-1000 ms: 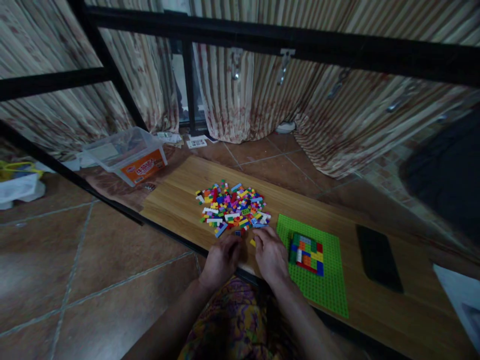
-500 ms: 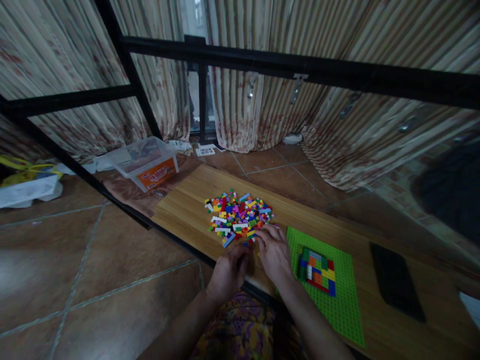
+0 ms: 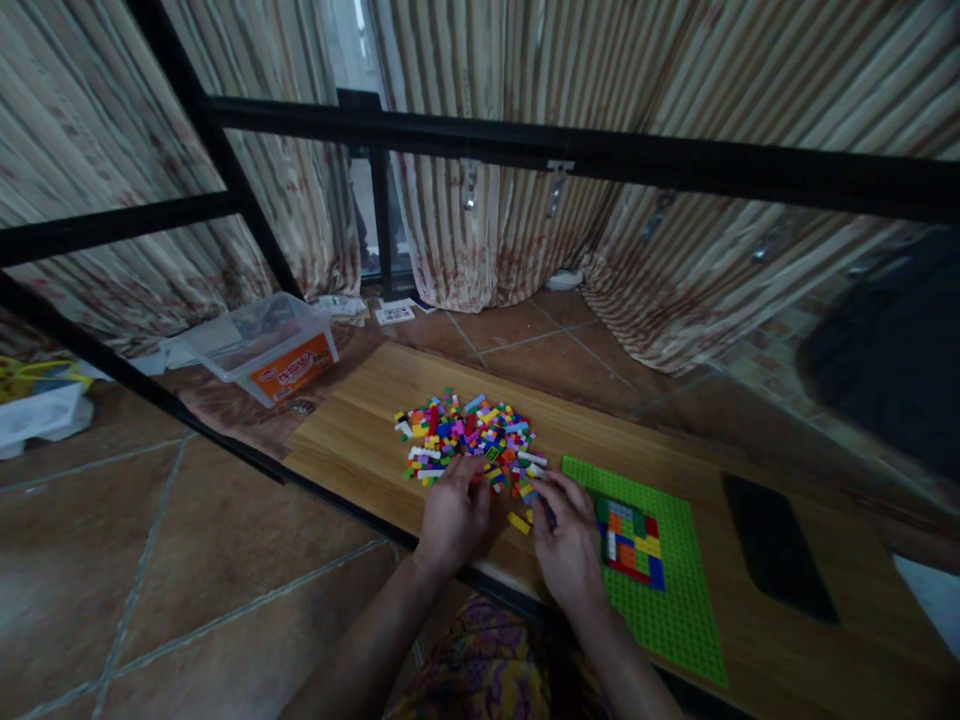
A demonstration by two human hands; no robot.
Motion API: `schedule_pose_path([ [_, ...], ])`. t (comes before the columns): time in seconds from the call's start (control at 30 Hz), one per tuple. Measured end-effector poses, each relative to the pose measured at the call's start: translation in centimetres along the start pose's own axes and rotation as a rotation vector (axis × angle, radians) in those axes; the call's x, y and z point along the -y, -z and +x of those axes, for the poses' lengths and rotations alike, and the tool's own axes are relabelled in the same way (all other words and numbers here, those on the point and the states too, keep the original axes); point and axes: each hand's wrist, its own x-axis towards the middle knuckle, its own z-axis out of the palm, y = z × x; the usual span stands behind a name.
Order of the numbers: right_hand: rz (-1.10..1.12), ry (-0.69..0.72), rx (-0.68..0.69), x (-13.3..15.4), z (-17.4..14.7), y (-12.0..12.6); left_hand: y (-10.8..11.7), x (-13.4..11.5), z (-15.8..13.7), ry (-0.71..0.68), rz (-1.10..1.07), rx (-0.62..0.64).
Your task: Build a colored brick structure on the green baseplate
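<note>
A heap of small multicoloured building bricks [image 3: 469,432] lies on the wooden board. At the near edge of the heap is my left hand [image 3: 454,510], its fingers curled together and touching the bricks; whatever they may pinch is hidden. My right hand [image 3: 568,535] is closed between the heap and the green baseplate [image 3: 679,630], with a small dark blue brick [image 3: 550,516] showing between thumb and fingers. A yellow brick [image 3: 519,523] lies loose between the two hands. On the baseplate stands a low block of joined bricks [image 3: 632,545] in red, blue, yellow, green, orange and white.
To the right of the baseplate, a dark flat slab [image 3: 778,548] rests on the wooden board [image 3: 360,410]. A clear plastic tub [image 3: 262,345] with an orange label stands beyond the board's left end. Black metal bars [image 3: 525,130] cross in front of striped curtains.
My left hand has moved up and left into the heap's near edge. My right hand has drawn back toward me, and the dark blue brick now shows there. The view has shifted slightly.
</note>
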Motion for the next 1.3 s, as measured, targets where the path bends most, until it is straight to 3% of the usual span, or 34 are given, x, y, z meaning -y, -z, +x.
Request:
schedule_pose_path([
  [0.13, -0.041, -0.054, -0.035, 0.0, -0.7, 0.2, -0.2, -0.3, 3.6, 0.004, 0.249, 0.034],
  [0.33, 0.016, -0.106, 0.063, 0.2, -1.1, -0.2, -1.9, -0.5, 7.1, -0.043, 0.471, 0.147],
  [0.57, 0.15, -0.063, 0.066, 1.1, -1.4, -1.1, -2.9, -0.7, 8.5, -0.048, 0.523, 0.209],
  [0.67, 0.171, -0.069, 0.042, 1.2, -1.8, -0.5, -2.2, -1.1, 8.1, -0.052, 0.417, 0.139],
  [0.77, 0.199, -0.095, 0.015, 1.3, -2.2, 0.6, -1.5, -1.7, 6.4, -0.013, 0.177, 0.087],
  [0.9, 0.22, -0.155, -0.024, 1.4, -3.2, 2.6, -1.8, -2.7, 1.9, 0.081, -0.231, 0.222],
  [1.07, 0.23, -0.224, 0.001, 1.5, -5.4, 4.9, -3.5, -4.6, -3.6, 0.27, -0.544, 0.374],
  [1.17, 0.229, -0.255, 0.022, 1.3, -6.6, 6.0, -4.3, -5.8, -5.0, 0.417, -0.684, 0.448],
  [1.3, 0.231, -0.298, 0.012, 0.8, -7.7, 6.8, -5.1, -6.7, -5.6, 0.521, -0.724, 0.449],
])
